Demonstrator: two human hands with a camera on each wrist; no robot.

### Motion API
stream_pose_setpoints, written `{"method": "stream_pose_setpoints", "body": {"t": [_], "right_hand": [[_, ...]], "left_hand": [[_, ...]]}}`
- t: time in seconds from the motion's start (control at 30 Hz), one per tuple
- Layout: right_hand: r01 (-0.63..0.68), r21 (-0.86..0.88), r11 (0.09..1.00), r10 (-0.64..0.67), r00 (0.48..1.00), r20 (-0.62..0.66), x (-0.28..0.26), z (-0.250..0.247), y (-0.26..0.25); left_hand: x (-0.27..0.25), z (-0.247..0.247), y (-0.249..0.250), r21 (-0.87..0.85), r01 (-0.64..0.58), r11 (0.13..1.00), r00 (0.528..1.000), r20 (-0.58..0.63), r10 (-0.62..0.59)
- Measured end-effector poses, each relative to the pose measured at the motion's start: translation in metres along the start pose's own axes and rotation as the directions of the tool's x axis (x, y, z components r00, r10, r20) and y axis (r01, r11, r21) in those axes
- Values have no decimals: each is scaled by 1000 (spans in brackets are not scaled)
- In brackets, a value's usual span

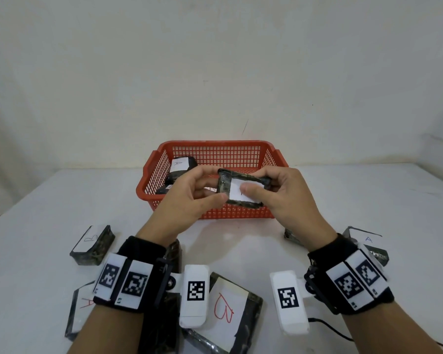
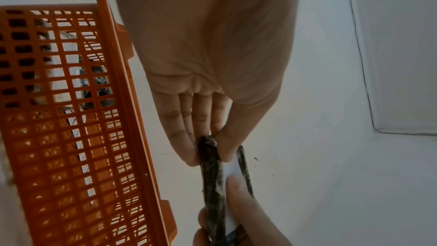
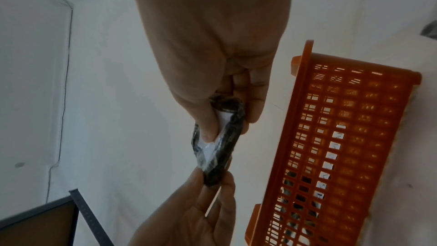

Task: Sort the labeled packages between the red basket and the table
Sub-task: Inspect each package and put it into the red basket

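Note:
Both hands hold one small dark wrapped package (image 1: 242,189) with a white label above the near wall of the red basket (image 1: 241,212). My left hand (image 1: 210,186) pinches its left end between thumb and fingers. My right hand (image 1: 260,185) pinches its right side, and the thumb covers the label's letter. In the left wrist view the package (image 2: 212,180) shows edge-on beside the basket (image 2: 71,119). The right wrist view shows the package (image 3: 220,149) with the basket (image 3: 343,147) at right. A package labeled A (image 1: 180,164) lies inside the basket.
On the white table (image 1: 241,246) lie a package marked B (image 1: 92,245) at left, a big B package (image 1: 228,310) between my wrists, an A package (image 1: 83,302) under my left forearm and an A package (image 1: 368,241) at right. A black cable (image 1: 325,325) runs at lower right.

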State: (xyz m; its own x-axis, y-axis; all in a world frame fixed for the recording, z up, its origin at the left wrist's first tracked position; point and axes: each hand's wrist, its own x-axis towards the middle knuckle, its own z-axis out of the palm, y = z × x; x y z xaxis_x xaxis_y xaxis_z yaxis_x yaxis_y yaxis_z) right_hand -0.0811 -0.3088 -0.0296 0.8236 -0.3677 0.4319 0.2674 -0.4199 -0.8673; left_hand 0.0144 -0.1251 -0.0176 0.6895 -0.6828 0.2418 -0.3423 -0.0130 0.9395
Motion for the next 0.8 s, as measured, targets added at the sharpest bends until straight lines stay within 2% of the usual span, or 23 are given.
{"method": "stream_pose_setpoints", "body": {"t": [0.13,0.33,0.63,0.8], "right_hand": [[-54,26,998,53,998,23,-1,0,0],[-146,50,988,133,972,193,-4,-1,-11],[-260,165,951,228,955,192,-2,4,-8],[-202,177,963,184,976,114,0,7,-5]], "left_hand": [[0,-2,-1,8,-38,999,999,-29,39],[2,-7,-3,83,-147,986,987,-58,152],[2,-6,-5,97,-264,960,964,-14,266],[3,-7,-6,116,-278,954,960,-5,281]]}}
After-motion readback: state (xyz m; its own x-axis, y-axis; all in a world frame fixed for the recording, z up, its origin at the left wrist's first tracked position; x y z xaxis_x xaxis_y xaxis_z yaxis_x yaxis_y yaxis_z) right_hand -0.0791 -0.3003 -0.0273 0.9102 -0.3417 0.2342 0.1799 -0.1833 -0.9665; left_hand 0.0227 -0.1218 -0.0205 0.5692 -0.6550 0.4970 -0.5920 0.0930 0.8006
